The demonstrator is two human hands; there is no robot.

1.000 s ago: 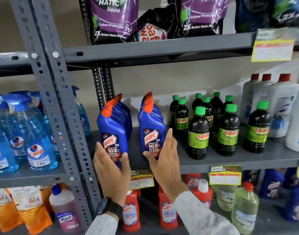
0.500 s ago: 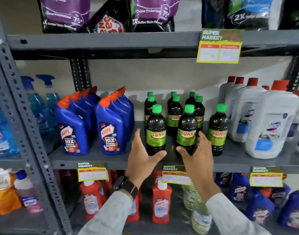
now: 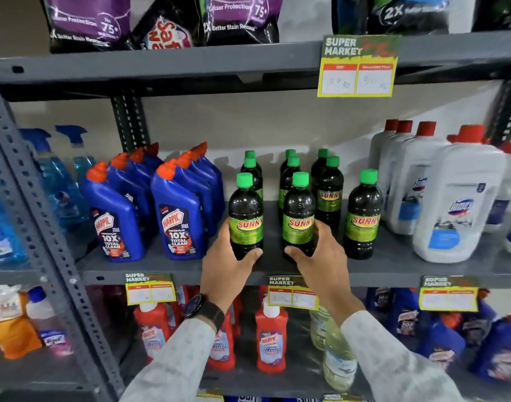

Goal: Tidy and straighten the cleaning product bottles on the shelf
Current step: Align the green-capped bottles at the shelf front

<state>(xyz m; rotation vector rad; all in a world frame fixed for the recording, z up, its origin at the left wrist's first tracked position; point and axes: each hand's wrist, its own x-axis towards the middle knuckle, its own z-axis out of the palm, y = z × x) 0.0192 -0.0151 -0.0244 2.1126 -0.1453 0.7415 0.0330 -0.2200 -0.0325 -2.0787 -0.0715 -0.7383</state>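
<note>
Mid-task on the middle shelf (image 3: 393, 269): left hand (image 3: 229, 264) gripping front-left Sunny bottle (image 3: 245, 217), right hand (image 3: 321, 256) gripping front-centre Sunny bottle (image 3: 298, 217), both upright; Harpic rows (image 3: 149, 204) apparently lined up; third Sunny bottle (image 3: 363, 216), standing apart rightward, still to align.

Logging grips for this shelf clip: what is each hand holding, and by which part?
Left hand grips a front Sunny bottle near its base; right hand grips the neighbouring Sunny bottle likewise.
</note>
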